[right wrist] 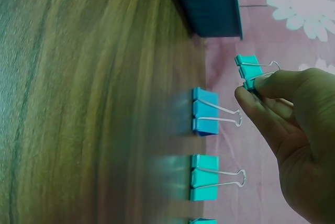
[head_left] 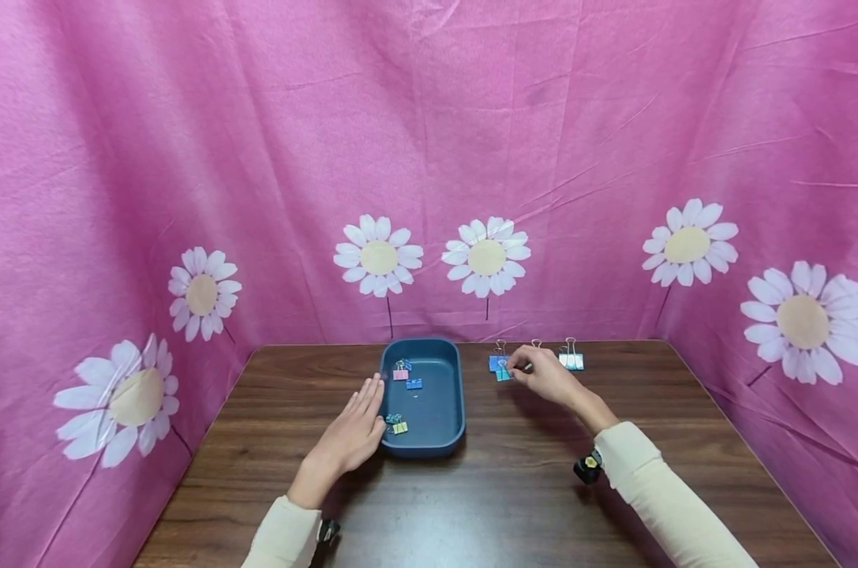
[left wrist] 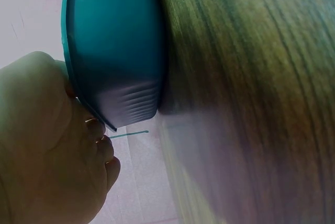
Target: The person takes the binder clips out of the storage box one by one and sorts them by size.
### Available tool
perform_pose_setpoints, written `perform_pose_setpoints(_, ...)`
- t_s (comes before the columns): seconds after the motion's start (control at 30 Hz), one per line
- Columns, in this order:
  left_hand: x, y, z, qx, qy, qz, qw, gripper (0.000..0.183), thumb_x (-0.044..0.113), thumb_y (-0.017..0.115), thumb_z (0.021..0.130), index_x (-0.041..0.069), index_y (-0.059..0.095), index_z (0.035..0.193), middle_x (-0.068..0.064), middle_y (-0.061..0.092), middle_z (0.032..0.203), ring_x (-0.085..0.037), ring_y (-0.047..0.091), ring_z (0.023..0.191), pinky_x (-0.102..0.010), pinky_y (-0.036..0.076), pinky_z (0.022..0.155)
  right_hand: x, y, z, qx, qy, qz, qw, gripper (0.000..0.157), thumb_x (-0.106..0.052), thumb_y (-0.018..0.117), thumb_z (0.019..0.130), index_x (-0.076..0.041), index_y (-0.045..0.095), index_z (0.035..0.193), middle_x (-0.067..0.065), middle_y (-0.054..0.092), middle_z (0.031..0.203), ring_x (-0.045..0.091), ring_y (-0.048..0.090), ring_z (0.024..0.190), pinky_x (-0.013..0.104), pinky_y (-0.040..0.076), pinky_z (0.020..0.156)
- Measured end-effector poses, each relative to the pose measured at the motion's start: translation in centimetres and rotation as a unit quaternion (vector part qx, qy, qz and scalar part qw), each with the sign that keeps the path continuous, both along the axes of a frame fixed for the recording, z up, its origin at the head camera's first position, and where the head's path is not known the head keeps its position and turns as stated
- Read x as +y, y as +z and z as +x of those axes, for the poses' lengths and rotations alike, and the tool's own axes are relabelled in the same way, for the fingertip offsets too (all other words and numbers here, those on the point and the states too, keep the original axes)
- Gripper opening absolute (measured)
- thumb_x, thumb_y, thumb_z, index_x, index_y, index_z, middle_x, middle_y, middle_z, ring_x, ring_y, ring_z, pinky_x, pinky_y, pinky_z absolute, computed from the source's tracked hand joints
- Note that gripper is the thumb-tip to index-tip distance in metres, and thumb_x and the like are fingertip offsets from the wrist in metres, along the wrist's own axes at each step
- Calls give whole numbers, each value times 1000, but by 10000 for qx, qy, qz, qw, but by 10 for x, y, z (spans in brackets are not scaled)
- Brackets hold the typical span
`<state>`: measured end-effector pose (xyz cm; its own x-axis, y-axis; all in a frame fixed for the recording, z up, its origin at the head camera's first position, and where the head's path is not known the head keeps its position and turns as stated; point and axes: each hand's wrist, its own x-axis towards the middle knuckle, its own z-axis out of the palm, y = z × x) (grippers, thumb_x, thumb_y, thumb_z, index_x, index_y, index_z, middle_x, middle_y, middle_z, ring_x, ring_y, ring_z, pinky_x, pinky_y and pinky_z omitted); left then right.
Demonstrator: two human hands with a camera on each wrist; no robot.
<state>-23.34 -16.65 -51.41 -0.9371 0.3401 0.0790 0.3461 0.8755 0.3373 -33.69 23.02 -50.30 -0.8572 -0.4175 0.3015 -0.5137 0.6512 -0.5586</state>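
Note:
My right hand (head_left: 551, 377) pinches a small teal binder clip (right wrist: 251, 66) between thumb and fingertips, raised above the table at the back. Close by it stands a larger blue binder clip (right wrist: 207, 111), and beside that a larger teal one (right wrist: 205, 185), both with wire handles up. My left hand (head_left: 349, 430) lies with straight fingers along the left rim of a dark blue tray (head_left: 439, 410). Inside the tray are a pink clip (head_left: 400, 375), a blue clip (head_left: 414, 384) and a yellow clip (head_left: 400, 428), with other small clips beside them.
Another large clip (head_left: 571, 361) stands at the right end of the row near the back edge of the wooden table (head_left: 542, 489). A pink curtain (head_left: 429, 118) with daisies hangs behind the table and along both sides.

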Motion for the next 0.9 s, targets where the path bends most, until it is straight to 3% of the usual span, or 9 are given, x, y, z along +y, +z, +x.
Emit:
perform_pose_setpoints(0.3,0,2,0,-83,13,5,10000,64,22,42,112,-5,23,167,-19,18,178,-34,19,166,-50,24,135,1,-17,-11,-18,22,216,9998,4,-3,78,93,-6,75,93,1,76,94,12,71,86,29,62,77)
perform_pose_setpoints(0.47,1,3,1,-106,31,3,9999,64,22,42,112,-4,23,167,-18,18,178,-34,19,166,-50,24,135,0,-27,-14,-287,-76,217,9993,5,-1,77,93,-6,75,93,2,75,94,12,71,85,27,61,77)
perform_pose_setpoints(0.67,1,1,0,-110,28,-23,9999,64,22,42,112,-4,23,167,-18,17,178,-35,19,166,-50,23,135,-2,-35,-15,-463,-223,317,9982,5,-5,77,95,-1,73,93,4,74,94,14,69,86,33,61,81)
perform_pose_setpoints(0.9,0,-1,-1,-109,27,-67,9999,64,22,41,112,-3,21,168,-17,16,179,-32,17,167,-49,22,136,-3,-42,-16,-386,-464,391,9974,3,-6,76,95,-8,75,94,6,76,98,23,71,94,46,61,88)
